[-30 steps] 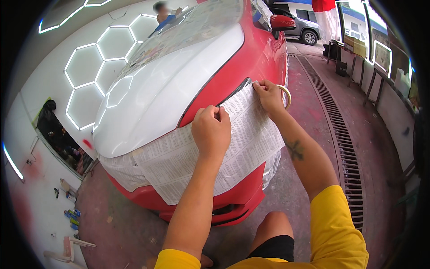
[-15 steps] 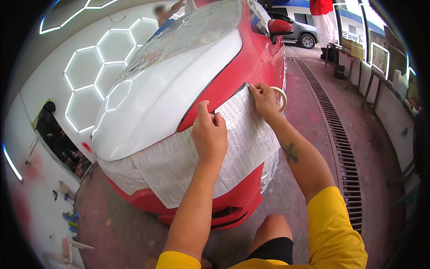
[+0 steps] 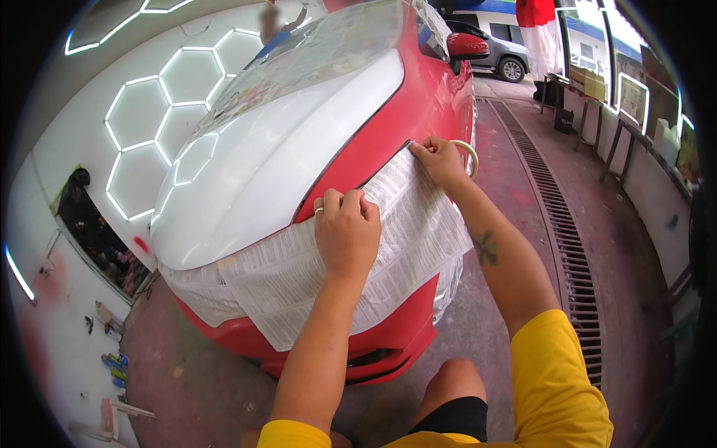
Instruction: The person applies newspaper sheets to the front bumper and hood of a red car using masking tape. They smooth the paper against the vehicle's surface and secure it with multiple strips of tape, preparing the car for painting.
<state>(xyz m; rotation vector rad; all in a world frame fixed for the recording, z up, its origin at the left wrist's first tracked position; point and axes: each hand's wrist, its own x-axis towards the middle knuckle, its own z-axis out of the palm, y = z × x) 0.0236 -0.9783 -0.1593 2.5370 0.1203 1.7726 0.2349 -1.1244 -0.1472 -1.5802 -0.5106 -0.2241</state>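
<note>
A printed newspaper sheet (image 3: 407,216) is draped over the front corner of a red car (image 3: 366,158), below its white hood (image 3: 246,168). My left hand (image 3: 347,230) has its fingers curled closed at the sheet's upper edge; a ring shows on one finger. Farther right and higher, my right hand (image 3: 441,164) pinches the sheet's upper corner against the red fender. A roll of masking tape (image 3: 473,158) sits at the outer side of that hand, partly hidden behind it. More paper (image 3: 196,290) covers the bumper to the left.
Paper and film cover the windshield (image 3: 314,56). Another person (image 3: 270,33) stands beyond the car's far side. A floor drain grate (image 3: 556,216) runs along the right, near a wall bench (image 3: 631,131). Bottles (image 3: 116,366) and a wooden frame (image 3: 108,422) lie at lower left.
My left hand's raised index finger has come down and curled onto the sheet's upper edge. My right hand has shifted slightly left, still pinching the corner.
</note>
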